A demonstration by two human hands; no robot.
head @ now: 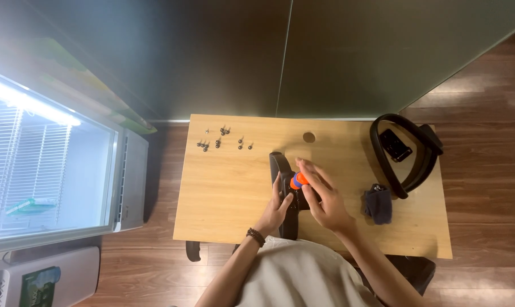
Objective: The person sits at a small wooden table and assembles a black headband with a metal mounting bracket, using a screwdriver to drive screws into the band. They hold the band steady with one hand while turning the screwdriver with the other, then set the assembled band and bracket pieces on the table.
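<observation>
Wooden table: light, bare-topped, with a round cable hole near its far edge.
Black part: a curved black armrest-like piece lies at the table's middle, running from 12 o'clock toward the person at 6 o'clock.
Left hand: closed around the black piece from its 9 o'clock side, thumb on top, steadying it.
Right hand: fingers wrapped on an orange-and-blue screwdriver, tip pressed down into the black piece.
Screws: a scatter of small dark screws sits at 10 o'clock, well apart from the hands.
Other items: a black ring-shaped frame at 2 o'clock, a dark folded cloth at 3 o'clock.
Risk: the driver could slip off the screw head if tilted, marring the part; loose screws could roll off the edge if the table is jolted.
</observation>
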